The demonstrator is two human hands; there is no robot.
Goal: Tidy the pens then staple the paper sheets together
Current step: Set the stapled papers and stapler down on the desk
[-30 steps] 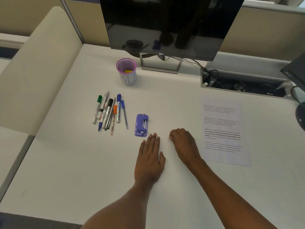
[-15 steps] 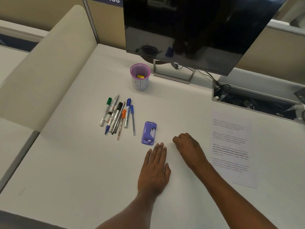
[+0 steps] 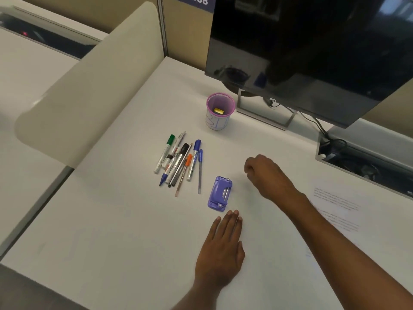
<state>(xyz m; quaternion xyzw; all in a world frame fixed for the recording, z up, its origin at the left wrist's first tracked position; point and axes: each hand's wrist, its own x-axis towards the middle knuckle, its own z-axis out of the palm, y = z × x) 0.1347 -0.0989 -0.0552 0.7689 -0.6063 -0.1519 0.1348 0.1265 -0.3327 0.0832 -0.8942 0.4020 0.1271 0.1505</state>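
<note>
White desk, matte surface, evenly lit with no hard shadows. A cream rounded divider panel stands along the desk's left edge; beyond it lies a second pale work surface. Tan partition wall at the rear, carrying a dark label with the white digits 438. A black monitor, switched off and showing dim reflections, hangs over the rear of the desk on a grey metal stand. A black cable runs from behind the stand to an open grey cable tray recessed at the right rear, holding dark wiring.
</note>
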